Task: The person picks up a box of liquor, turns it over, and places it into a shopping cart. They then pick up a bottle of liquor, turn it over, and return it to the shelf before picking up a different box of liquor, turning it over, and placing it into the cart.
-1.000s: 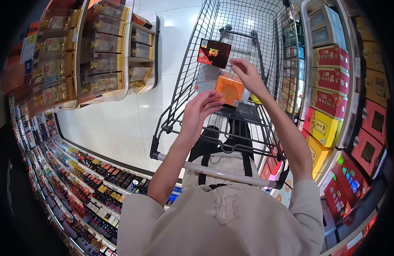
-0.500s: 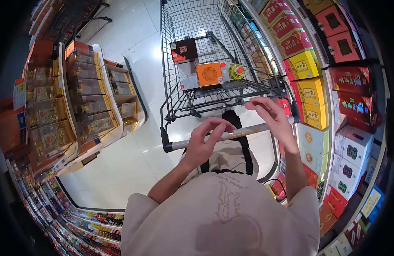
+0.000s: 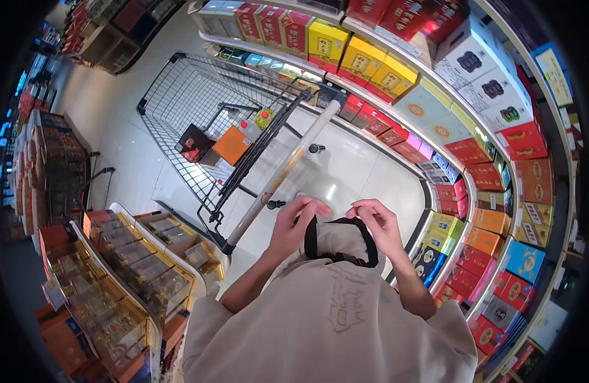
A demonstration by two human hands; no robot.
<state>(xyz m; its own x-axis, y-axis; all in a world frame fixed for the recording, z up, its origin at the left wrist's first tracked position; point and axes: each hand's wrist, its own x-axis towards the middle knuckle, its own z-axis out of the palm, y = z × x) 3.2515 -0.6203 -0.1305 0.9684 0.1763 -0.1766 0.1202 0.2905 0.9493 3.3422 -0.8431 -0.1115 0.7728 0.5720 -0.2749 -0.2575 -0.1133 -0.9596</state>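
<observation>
My left hand (image 3: 297, 223) is held in front of my body, its fingers loosely bent and nothing in them. To its right, my right hand (image 3: 376, 225) hovers with curved fingers, also holding nothing. The two hands do not touch. Beyond them stands a wire shopping cart (image 3: 173, 96), turned at an angle, and neither hand is on its handle (image 3: 294, 167). Inside the cart are an orange box (image 3: 232, 145), a black and red box (image 3: 194, 143) and a bottle of yellow liquid (image 3: 264, 119) with a red cap.
Shelves with yellow boxes (image 3: 363, 57), white boxes (image 3: 492, 89) and red boxes curve round the front and right. A display bin of clear-fronted packages (image 3: 135, 258) stands at the lower left. Another stacked display (image 3: 109, 38) is at the upper left.
My view has swung to the right, and the cart now appears rotated and farther left. Both hands are away from the handle and closer to my body.
</observation>
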